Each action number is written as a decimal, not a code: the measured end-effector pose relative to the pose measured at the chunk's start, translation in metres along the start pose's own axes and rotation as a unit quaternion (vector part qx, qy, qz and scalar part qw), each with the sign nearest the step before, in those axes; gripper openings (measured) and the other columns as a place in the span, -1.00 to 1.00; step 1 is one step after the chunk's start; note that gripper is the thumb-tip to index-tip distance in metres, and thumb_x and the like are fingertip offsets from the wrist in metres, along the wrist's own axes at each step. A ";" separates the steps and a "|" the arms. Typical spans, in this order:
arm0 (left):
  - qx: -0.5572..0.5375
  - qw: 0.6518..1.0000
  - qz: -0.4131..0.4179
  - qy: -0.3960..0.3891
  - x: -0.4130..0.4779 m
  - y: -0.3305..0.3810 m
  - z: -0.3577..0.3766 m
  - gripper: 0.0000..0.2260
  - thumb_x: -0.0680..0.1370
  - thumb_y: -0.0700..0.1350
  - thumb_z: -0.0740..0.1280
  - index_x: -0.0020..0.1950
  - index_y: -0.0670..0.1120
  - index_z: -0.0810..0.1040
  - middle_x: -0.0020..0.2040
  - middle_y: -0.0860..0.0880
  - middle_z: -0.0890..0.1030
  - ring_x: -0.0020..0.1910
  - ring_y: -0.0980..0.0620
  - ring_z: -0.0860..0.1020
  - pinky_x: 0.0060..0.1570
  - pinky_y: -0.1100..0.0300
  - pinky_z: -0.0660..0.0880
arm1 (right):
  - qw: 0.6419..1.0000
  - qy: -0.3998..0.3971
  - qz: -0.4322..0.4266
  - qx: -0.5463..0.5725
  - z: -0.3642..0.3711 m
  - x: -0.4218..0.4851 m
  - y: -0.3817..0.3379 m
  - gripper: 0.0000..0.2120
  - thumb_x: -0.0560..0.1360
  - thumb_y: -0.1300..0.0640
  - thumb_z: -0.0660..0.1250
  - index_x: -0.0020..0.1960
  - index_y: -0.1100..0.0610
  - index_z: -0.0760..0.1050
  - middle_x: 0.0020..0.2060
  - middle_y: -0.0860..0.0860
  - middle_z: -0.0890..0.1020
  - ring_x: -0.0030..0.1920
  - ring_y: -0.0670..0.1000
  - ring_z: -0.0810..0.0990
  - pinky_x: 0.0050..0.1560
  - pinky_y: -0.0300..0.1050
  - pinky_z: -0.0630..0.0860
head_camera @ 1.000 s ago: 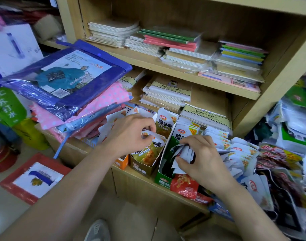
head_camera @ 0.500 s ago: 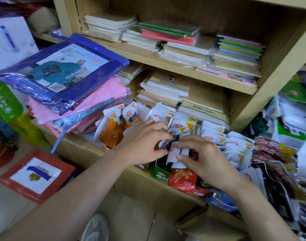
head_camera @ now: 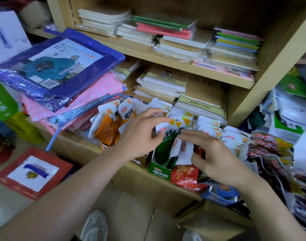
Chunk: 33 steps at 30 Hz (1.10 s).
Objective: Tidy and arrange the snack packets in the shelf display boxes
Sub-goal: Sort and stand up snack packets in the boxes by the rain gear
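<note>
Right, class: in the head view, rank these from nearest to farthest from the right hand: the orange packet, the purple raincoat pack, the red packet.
1. Red packet: just beside the right hand, lower left.
2. Orange packet: farther left, beyond the left hand.
3. Purple raincoat pack: far left, atop the pile.

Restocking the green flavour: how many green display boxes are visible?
1: the green display box at the shelf's front edge, beside the red packet; others may be hidden behind packets.
</note>
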<state>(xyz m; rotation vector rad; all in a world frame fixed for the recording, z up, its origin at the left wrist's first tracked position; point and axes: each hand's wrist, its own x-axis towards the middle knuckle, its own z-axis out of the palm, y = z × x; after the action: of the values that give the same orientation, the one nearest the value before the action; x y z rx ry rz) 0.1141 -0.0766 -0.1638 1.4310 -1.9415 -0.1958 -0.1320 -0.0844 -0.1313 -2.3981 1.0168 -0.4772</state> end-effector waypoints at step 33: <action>-0.040 0.980 -0.118 0.153 -0.040 0.049 -0.004 -0.84 0.58 -0.17 0.38 -0.11 0.03 0.45 -0.25 0.09 0.53 -0.28 0.17 0.51 -0.33 0.34 0.35 | 0.991 0.119 0.016 0.053 -0.004 -0.017 0.019 -0.62 0.48 0.17 0.50 0.25 -0.06 0.60 0.16 -0.17 0.61 0.20 -0.16 0.52 0.21 -0.13 0.38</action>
<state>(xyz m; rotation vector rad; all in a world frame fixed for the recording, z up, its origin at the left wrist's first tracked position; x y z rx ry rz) 0.0840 -0.0217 -0.1539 1.5362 -1.4998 -0.1499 -0.1559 -0.0839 -0.1409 -2.2658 1.0995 -0.7988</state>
